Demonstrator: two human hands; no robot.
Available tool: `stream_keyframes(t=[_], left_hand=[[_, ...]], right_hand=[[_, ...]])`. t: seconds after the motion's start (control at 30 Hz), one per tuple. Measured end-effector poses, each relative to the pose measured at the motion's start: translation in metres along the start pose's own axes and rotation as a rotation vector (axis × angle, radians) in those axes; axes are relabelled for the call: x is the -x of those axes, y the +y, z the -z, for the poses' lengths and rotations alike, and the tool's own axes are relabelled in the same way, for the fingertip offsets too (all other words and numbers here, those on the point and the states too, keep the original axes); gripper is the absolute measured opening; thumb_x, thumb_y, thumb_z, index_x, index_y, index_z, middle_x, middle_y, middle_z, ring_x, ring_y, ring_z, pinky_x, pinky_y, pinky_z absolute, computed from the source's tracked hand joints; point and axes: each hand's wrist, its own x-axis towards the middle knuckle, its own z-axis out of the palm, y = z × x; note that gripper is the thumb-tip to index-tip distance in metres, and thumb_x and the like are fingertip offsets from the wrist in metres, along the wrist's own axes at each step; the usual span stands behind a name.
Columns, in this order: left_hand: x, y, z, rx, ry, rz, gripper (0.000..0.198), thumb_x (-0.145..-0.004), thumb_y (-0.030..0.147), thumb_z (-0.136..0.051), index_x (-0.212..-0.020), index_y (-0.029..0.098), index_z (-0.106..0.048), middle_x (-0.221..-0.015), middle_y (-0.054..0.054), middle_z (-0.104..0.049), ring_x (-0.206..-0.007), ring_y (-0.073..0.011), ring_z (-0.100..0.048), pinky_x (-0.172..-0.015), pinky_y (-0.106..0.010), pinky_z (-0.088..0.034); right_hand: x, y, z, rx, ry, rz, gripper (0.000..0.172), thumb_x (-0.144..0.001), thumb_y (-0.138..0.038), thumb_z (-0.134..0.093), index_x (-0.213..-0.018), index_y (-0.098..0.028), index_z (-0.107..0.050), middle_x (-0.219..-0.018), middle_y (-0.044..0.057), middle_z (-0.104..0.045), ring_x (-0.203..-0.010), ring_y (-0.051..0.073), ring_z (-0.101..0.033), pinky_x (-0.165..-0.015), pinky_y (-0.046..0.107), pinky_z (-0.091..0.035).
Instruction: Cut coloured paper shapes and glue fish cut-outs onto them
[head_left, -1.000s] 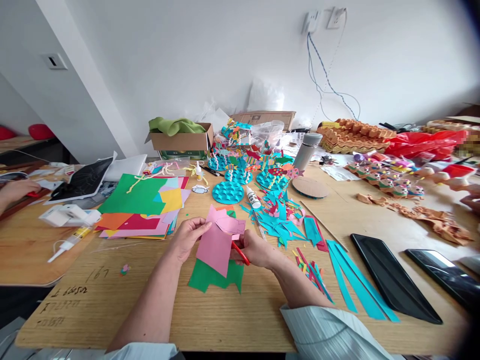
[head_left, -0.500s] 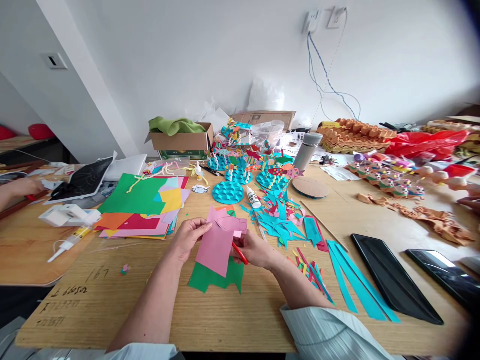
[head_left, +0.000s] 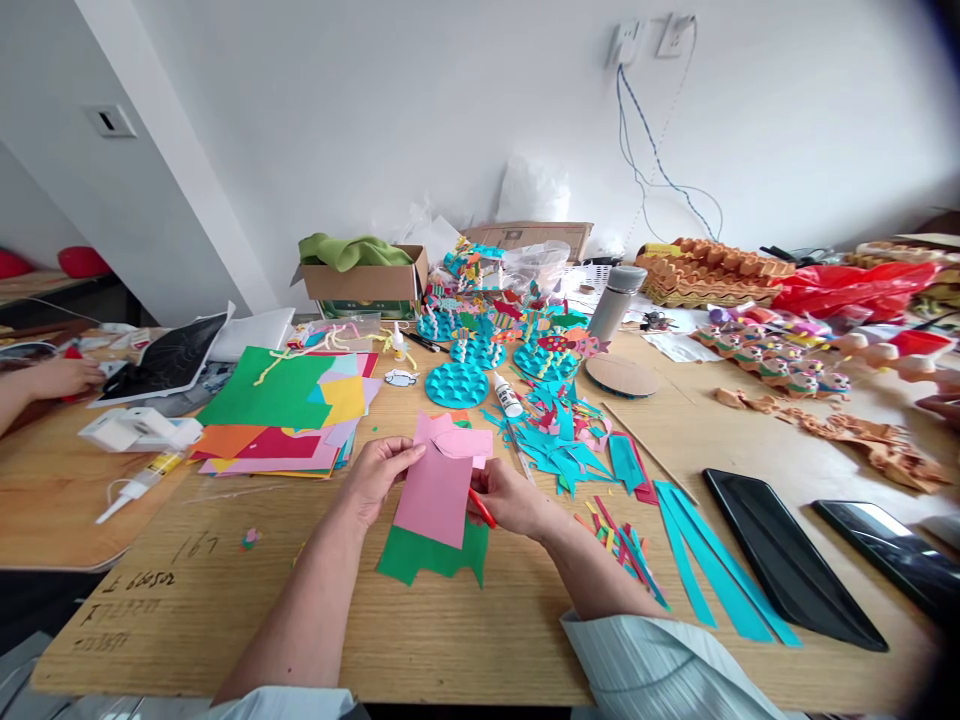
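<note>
Head: left hand point(head_left: 377, 474) pinches pink paper point(head_left: 435, 500) (right hand point(head_left: 514, 495) holds scissors point(head_left: 482, 509)).

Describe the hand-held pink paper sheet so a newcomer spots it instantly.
On the pale wooden table, find the person's bare left hand at front centre. It pinches the pink paper sheet, which partly hides a jagged green paper piece. Unlike the multicoloured paper stack lying to the left, this sheet is in hand, with a curved line near its top.
</note>
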Motion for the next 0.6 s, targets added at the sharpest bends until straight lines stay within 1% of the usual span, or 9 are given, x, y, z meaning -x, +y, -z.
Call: stream_keyframes(t=[0.1,0.2,0.33,0.43,0.53,0.6], left_hand=[[0.0,-0.0008,-0.0007,-0.004,-0.006,0.008,0.034,-0.052,0.042,-0.085,-0.061,0.014,-0.067,-0.062,0.001,-0.062,-0.057,-0.01,-0.052,-0.058,-0.023,-0.04],[-0.0007,-0.0023,-0.001,-0.004,-0.01,0.012,0.035,-0.052,0.042,-0.085,-0.061,0.014,-0.066,-0.062,0.001,-0.062,-0.057,-0.0097,-0.052,-0.059,-0.023,-0.041],[-0.0012,-0.0028,-0.0006,0.003,-0.004,0.01,0.035,-0.052,0.042,-0.086,-0.062,0.014,-0.066,-0.063,0.001,-0.063,-0.057,-0.0094,-0.052,-0.058,-0.022,-0.041],[-0.0011,-0.0019,-0.0004,0.014,0.003,-0.002,0.036,-0.053,0.043,-0.085,-0.067,0.015,-0.068,-0.067,0.0,-0.065,-0.06,-0.0106,-0.055,-0.06,-0.023,-0.043],[-0.0016,-0.0005,-0.0007,0.028,0.026,-0.028,0.038,-0.054,0.045,-0.084,-0.072,0.015,-0.068,-0.069,0.0,-0.067,-0.063,-0.0118,-0.058,-0.063,-0.024,-0.045],[-0.0022,0.0002,-0.001,0.036,0.05,-0.044,0.039,-0.053,0.045,-0.085,-0.071,0.015,-0.067,-0.067,0.001,-0.066,-0.062,-0.0112,-0.057,-0.063,-0.023,-0.045]], right_hand=[[-0.0012,0.002,-0.001,-0.055,0.002,0.03,0.028,-0.072,-0.04,-0.069,-0.07,-0.016,-0.053,-0.055,-0.007,-0.048,-0.048,0.005,-0.039,-0.045,0.019,-0.032],[-0.0024,0.0033,-0.0013,-0.08,-0.008,0.046,0.03,-0.07,-0.042,-0.071,-0.075,-0.016,-0.057,-0.058,-0.007,-0.048,-0.049,0.005,-0.039,-0.045,0.018,-0.033],[-0.0027,0.0012,-0.0016,-0.065,-0.019,0.054,0.03,-0.073,-0.043,-0.069,-0.071,-0.016,-0.055,-0.053,-0.008,-0.045,-0.046,0.004,-0.035,-0.044,0.018,-0.031],[-0.0023,0.0006,-0.0013,-0.065,0.0,0.048,0.035,-0.072,-0.046,-0.071,-0.073,-0.016,-0.054,-0.054,-0.008,-0.045,-0.045,0.004,-0.036,-0.043,0.018,-0.031],[-0.0018,0.0025,0.0002,-0.028,-0.027,0.015,0.041,-0.071,-0.052,-0.072,-0.07,-0.016,-0.052,-0.052,-0.009,-0.042,-0.044,0.004,-0.037,-0.042,0.018,-0.031],[-0.0015,0.0037,0.0011,-0.006,-0.04,0.0,0.043,-0.071,-0.054,-0.071,-0.069,-0.016,-0.052,-0.051,-0.009,-0.042,-0.043,0.005,-0.039,-0.041,0.018,-0.031]])
